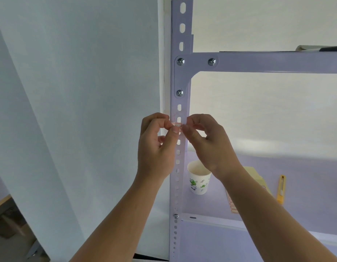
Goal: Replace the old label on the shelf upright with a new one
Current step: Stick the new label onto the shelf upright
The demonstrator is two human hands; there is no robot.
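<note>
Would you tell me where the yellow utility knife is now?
The yellow utility knife lies on the lower shelf, far right in the head view, beside the yellow pad.

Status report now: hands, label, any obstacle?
Left hand, right hand: both pinching label ends. Label at the upright. Paper cup behind, not blocking.

The tall lilac perforated shelf upright looks like matt painted metal, and its round bolts are bright, glossy steel. The small white red-bordered label and the white green-printed cup look like paper. The slim yellow cutter looks like smooth plastic.
</note>
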